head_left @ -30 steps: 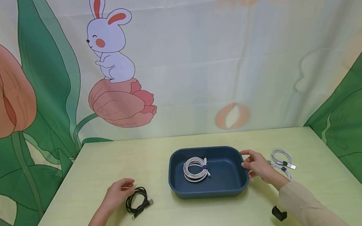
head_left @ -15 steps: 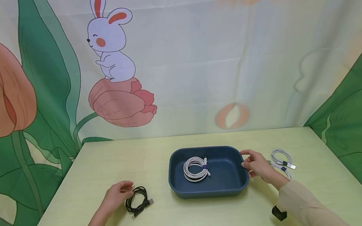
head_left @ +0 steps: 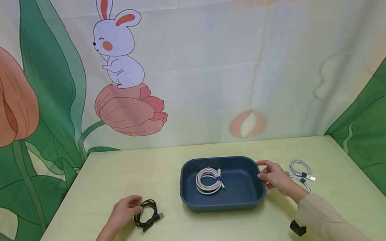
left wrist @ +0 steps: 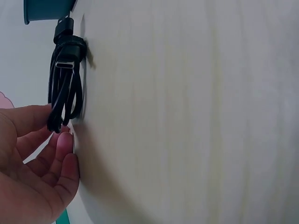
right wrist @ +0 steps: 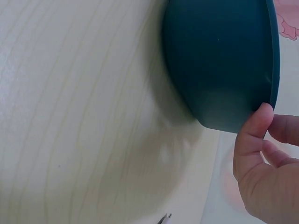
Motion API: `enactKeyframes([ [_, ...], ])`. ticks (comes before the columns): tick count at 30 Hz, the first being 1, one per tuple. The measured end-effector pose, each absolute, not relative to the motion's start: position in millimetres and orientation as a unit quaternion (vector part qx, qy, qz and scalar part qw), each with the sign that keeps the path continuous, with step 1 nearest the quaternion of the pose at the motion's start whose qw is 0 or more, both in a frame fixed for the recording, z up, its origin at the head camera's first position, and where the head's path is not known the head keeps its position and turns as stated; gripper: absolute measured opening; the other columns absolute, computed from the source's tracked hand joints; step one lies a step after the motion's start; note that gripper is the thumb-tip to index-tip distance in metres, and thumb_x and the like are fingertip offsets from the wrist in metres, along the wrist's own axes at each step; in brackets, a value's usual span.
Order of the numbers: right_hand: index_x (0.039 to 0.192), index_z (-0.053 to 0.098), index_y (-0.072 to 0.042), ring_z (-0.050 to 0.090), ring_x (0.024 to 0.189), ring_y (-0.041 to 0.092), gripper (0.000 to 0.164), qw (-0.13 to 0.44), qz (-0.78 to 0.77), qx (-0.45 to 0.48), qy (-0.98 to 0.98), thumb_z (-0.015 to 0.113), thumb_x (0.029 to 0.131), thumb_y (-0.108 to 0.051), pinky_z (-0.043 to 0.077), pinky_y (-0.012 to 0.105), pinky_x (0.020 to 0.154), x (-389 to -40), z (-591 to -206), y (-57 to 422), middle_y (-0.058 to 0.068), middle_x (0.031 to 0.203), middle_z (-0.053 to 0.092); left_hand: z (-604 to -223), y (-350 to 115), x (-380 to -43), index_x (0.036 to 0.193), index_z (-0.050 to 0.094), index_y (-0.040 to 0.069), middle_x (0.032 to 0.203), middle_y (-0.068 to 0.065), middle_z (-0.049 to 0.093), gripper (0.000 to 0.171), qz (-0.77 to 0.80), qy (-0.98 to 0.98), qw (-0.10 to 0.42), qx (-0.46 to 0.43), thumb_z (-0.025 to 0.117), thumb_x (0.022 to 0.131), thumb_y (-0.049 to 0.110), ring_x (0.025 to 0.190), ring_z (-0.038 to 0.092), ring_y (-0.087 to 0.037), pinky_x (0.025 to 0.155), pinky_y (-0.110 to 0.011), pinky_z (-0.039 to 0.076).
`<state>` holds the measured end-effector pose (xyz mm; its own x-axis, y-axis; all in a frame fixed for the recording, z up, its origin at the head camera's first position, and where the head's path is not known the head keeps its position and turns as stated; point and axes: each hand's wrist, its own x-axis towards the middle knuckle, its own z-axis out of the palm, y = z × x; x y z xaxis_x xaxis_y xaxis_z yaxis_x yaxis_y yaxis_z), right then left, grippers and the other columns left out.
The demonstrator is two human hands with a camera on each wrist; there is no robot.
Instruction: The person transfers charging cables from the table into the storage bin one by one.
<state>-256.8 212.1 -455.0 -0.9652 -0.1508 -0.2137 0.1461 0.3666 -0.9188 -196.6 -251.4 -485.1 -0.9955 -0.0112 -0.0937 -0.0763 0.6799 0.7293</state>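
In the head view my left hand (head_left: 124,213) is beside a coiled black USB cable (head_left: 148,219) lying on the table, its fingers loosely curved. The left wrist view has the thumb and fingers at the near end of the cable loop (left wrist: 65,88), with a gap between them; firm contact cannot be made out. My right hand (head_left: 276,178) pinches the right rim of a dark blue rectangular bin (head_left: 223,207), thumb (right wrist: 261,116) on one side and fingers on the other. Inside the bin, towards its left, lies a coiled white cable (head_left: 202,186) with a purple tie.
Two coiled white cables (head_left: 300,162) lie behind my right wrist, partly hidden by it. A small black block (head_left: 297,227) sits near the right sleeve. A printed cloth (head_left: 194,80) hangs behind the pale table (head_left: 142,164).
My left hand has lowered slightly towards the near side, along the left edge of the black cable. The right hand, the bin and the cables have stayed in place.
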Motion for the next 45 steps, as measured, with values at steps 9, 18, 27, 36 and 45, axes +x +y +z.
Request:
enactKeyframes([
  [9,0.129,0.036,-0.002,0.048,0.053,0.014,0.046,0.133,-0.563,-0.001,0.816,0.048,0.084,0.001,0.045,0.027,0.046,-256.3,-454.4,212.1,0.004,0.075,0.045,-487.2,-248.6,-196.1,0.105,0.058,-0.005,0.09,-0.009,0.062,0.033,0.379,0.924,0.033,-0.03,0.063,0.073,0.005,0.085,0.059,-0.024,0.068,-0.03,0.047],
  [18,0.129,0.036,-0.002,0.048,0.053,0.014,0.046,0.133,-0.562,0.0,0.816,0.048,0.084,0.002,0.046,0.029,0.047,-256.2,-454.0,211.9,0.004,0.074,0.045,-491.4,-247.5,-197.8,0.102,0.06,-0.002,0.082,-0.003,0.059,0.031,0.34,0.94,0.025,-0.028,0.065,0.074,0.009,0.082,0.057,-0.019,0.069,-0.03,0.044],
  [27,0.129,0.036,-0.002,0.048,0.053,0.014,0.046,0.134,-0.561,0.0,0.817,0.048,0.084,0.002,0.045,0.028,0.046,-256.4,-454.4,211.7,0.004,0.074,0.045,-492.0,-245.0,-198.4,0.097,0.062,0.001,0.078,-0.001,0.056,0.024,0.315,0.948,0.025,-0.028,0.064,0.075,0.009,0.074,0.05,-0.015,0.064,-0.027,0.038],
  [36,0.129,0.036,-0.002,0.047,0.053,0.014,0.046,0.134,-0.563,-0.001,0.815,0.048,0.085,0.002,0.044,0.025,0.045,-255.8,-453.8,211.8,0.004,0.074,0.045,-491.3,-244.4,-198.7,0.095,0.063,0.002,0.08,-0.002,0.059,0.021,0.323,0.945,0.034,-0.04,0.063,0.076,0.009,0.077,0.053,-0.016,0.064,-0.027,0.04],
  [45,0.129,0.035,0.0,0.047,0.053,0.013,0.046,0.135,-0.567,-0.006,0.813,0.048,0.085,0.002,0.044,0.026,0.045,-255.2,-452.4,211.3,0.004,0.074,0.045,-486.0,-244.1,-198.6,0.096,0.063,0.001,0.085,-0.005,0.062,0.021,0.343,0.938,0.032,-0.041,0.064,0.076,0.009,0.082,0.056,-0.02,0.066,-0.031,0.045],
])
